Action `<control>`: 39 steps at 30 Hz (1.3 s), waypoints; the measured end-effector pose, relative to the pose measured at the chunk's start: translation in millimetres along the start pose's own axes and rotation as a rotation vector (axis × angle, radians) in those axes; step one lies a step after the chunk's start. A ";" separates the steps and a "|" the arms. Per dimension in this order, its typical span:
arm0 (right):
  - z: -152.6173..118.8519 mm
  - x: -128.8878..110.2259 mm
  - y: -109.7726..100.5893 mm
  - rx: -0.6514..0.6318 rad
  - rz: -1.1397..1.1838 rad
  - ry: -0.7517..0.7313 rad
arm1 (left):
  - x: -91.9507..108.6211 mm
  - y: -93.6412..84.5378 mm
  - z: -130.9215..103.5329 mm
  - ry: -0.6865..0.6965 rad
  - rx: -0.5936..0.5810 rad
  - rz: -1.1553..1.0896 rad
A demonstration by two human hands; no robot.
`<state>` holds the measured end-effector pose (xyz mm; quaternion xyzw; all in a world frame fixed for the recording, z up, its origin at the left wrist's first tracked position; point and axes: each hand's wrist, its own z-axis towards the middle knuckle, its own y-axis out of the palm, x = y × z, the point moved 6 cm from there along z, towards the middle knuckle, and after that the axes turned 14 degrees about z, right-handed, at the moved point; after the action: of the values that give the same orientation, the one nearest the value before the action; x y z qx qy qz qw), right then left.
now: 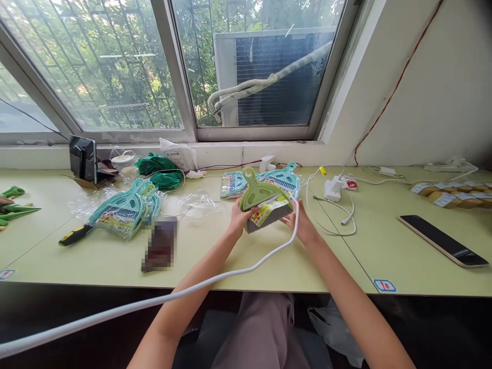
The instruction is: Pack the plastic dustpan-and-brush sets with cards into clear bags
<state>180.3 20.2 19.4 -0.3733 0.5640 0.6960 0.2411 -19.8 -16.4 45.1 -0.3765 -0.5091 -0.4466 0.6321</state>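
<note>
A green dustpan and brush set (253, 197) with a printed label and grey bristles is held above the table in front of me. My left hand (240, 218) grips its left side, thumb across the front. At the right edge, my right hand (302, 225) holds the set, its fingers partly behind the bristles and a white cable (249, 269). Just behind lie blue dustpan sets (282, 178) with similar labels. Further left, more blue dustpan sets (123, 207) in clear wrapping lie beside a black and yellow handle (75, 236).
A pixelated dark phone-like object (159, 246) lies left of my arms; a dark-screened phone (444, 241) is at right. Chargers and cables (333, 189), green plastic (159, 171) and a propped tablet (82, 159) line the back. Another person's hand (5, 201) shows at far left.
</note>
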 end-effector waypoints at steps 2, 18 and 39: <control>-0.4 8.5 6.5 0.002 0.029 -0.004 | -3.0 -2.6 2.6 -0.048 0.007 -0.029; -2.4 21.6 20.9 0.024 0.142 0.065 | -6.2 13.6 -1.0 -0.001 -0.080 -0.046; -2.5 31.2 10.8 0.099 0.171 0.123 | -5.8 26.7 -13.1 0.033 -0.084 0.014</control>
<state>153.8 12.4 1.1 -0.3532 0.6413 0.6611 0.1640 9.0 -19.1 36.2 -0.3988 -0.4767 -0.4693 0.6272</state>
